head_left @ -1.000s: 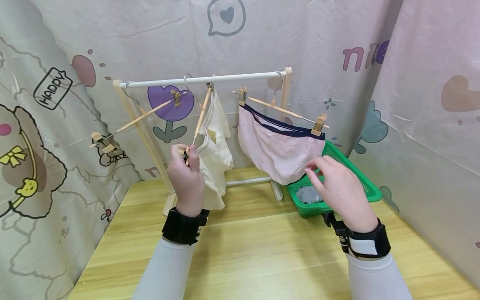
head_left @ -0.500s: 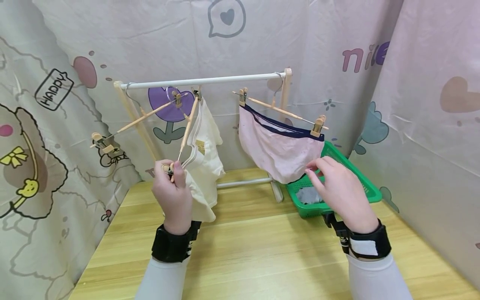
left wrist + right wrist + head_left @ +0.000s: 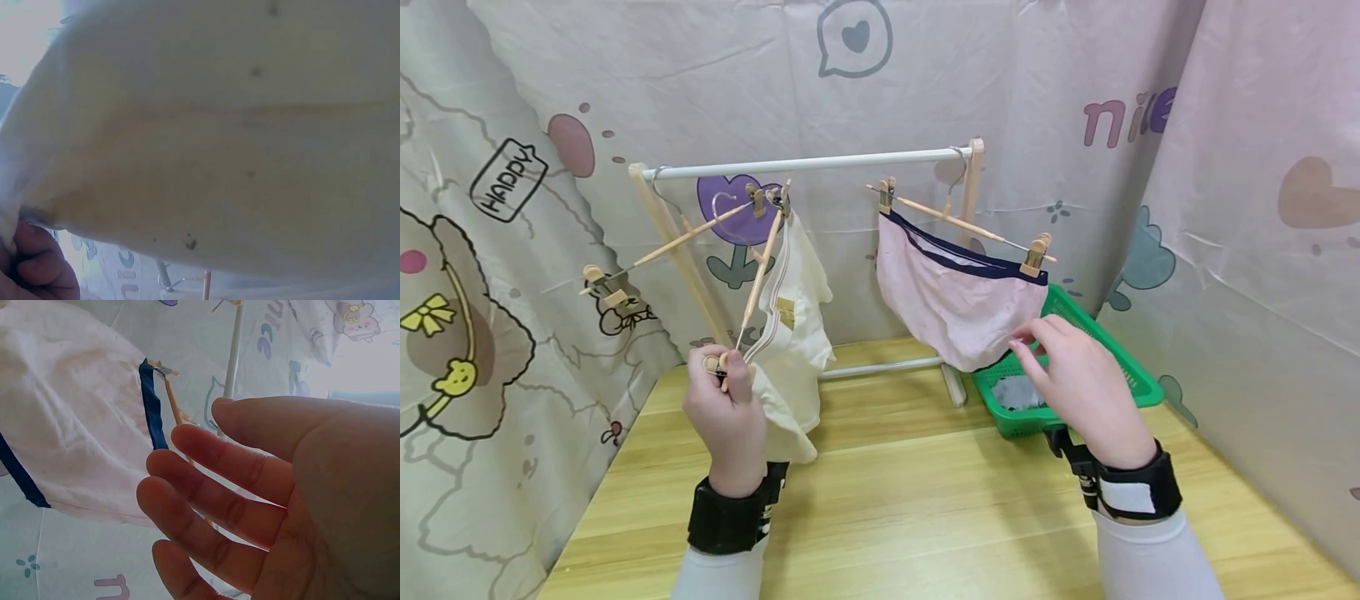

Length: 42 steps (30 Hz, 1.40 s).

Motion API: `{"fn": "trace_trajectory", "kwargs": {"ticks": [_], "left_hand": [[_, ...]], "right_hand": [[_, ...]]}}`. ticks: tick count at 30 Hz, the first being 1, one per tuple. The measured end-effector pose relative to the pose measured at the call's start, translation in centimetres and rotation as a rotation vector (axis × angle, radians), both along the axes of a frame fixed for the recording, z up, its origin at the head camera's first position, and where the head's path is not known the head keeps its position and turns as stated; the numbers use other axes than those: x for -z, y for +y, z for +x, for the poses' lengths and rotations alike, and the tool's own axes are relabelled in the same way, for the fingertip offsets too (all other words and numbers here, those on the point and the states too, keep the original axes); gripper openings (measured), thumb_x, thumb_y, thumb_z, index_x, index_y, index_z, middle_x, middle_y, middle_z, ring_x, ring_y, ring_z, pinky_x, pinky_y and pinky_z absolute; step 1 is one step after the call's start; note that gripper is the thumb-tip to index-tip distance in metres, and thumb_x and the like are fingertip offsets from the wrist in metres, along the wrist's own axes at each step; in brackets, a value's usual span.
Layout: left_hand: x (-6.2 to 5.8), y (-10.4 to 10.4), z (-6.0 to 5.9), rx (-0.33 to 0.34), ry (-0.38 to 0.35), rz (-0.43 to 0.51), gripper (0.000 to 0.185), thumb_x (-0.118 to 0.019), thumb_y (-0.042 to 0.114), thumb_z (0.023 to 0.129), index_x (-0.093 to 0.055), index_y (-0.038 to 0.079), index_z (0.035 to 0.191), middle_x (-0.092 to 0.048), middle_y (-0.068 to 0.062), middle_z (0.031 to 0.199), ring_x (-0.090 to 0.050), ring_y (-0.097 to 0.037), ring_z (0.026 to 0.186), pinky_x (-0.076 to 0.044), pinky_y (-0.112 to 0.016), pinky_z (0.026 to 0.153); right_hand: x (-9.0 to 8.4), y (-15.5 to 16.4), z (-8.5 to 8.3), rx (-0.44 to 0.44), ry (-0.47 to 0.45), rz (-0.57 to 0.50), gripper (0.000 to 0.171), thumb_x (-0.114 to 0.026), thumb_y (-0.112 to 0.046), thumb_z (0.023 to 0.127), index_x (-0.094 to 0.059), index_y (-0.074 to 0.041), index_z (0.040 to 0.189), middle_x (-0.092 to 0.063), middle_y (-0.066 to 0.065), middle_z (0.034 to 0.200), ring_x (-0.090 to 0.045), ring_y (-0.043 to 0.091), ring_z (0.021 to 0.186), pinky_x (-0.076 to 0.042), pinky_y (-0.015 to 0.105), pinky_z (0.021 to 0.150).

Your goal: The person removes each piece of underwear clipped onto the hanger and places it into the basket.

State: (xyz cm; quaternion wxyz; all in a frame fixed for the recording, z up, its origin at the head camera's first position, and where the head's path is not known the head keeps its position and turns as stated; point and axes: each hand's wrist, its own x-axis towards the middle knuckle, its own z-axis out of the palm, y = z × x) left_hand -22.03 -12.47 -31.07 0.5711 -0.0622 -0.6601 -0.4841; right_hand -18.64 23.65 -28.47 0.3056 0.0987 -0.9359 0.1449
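My left hand [image 3: 726, 429] grips the near end of a wooden clip hanger [image 3: 760, 279], fist curled around its clip. A cream garment [image 3: 796, 367] with a striped waistband and gold label hangs from this hanger. The hanger's hook shows below the rail, off it. In the left wrist view the cream cloth [image 3: 219, 156] fills most of the picture. My right hand [image 3: 1078, 383] is raised with loosely bent fingers, holding nothing, close by the lower edge of pink underpants [image 3: 955, 312]. Those underpants, with a navy waistband, are clipped to another hanger.
A small wooden rack with a white rail [image 3: 820, 162] stands on the wooden table [image 3: 895, 500]. On its left hangs a hanger [image 3: 681, 242] with bare clips. Behind the right hand is a green basket [image 3: 1138, 387] with grey cloth [image 3: 1017, 392]. Printed curtains surround the table.
My left hand has moved left and toward me, carrying the hanger and cream garment; its hook has come off the rail. The right hand has stayed nearly still.
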Motion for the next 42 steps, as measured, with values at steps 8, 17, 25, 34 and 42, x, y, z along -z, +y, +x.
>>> {"fn": "trace_trajectory", "kwargs": {"ticks": [8,17,25,34,42], "left_hand": [[0.2,-0.5,0.6,0.022,0.041,0.016,0.059,-0.055,0.042,0.104,-0.053,-0.015,0.089,-0.046,0.014,0.072,-0.039,0.006,0.06,-0.03,-0.012,0.056],[0.0,-0.8,1.0,0.05,0.047,0.008,0.06,-0.056,0.043,0.103,-0.053,-0.015,0.089,-0.045,0.015,0.07,-0.038,0.005,0.059,-0.029,-0.012,0.055],[-0.2,-1.9,1.1,0.11,0.105,0.046,0.073,-0.06,0.056,0.099,-0.054,-0.016,0.086,-0.048,0.019,0.071,-0.037,0.005,0.058,-0.027,-0.012,0.054],[-0.2,-2.9,1.1,0.219,0.118,0.039,0.078,-0.064,0.062,0.095,-0.053,-0.015,0.085,-0.045,0.019,0.066,-0.033,0.005,0.054,-0.021,-0.016,0.05],[0.0,-3.1,1.2,0.274,0.123,0.029,0.079,-0.066,0.061,0.094,-0.052,-0.016,0.085,-0.046,0.019,0.066,-0.03,0.004,0.053,-0.018,-0.019,0.048]], "right_hand": [[0.0,-0.1,0.1,-0.001,-0.005,-0.002,0.014,-0.069,-0.019,0.1,-0.071,-0.007,0.107,-0.069,0.012,0.102,-0.067,0.028,0.086,-0.057,0.046,0.068],[-0.1,-0.1,0.2,-0.007,0.001,0.0,0.013,-0.07,-0.018,0.099,-0.071,-0.008,0.107,-0.068,0.01,0.098,-0.065,0.026,0.083,-0.056,0.042,0.066],[0.1,-0.2,0.1,-0.008,0.024,0.01,0.012,-0.071,-0.018,0.098,-0.07,-0.007,0.105,-0.068,0.01,0.097,-0.066,0.026,0.082,-0.056,0.043,0.066],[0.2,-0.2,0.1,-0.011,0.028,0.009,0.012,-0.07,-0.017,0.098,-0.07,-0.007,0.105,-0.068,0.01,0.098,-0.066,0.027,0.083,-0.056,0.044,0.066],[0.0,-0.3,0.2,-0.011,0.014,0.005,0.013,-0.07,-0.017,0.099,-0.07,-0.007,0.106,-0.068,0.011,0.099,-0.066,0.027,0.084,-0.056,0.045,0.067]]}}
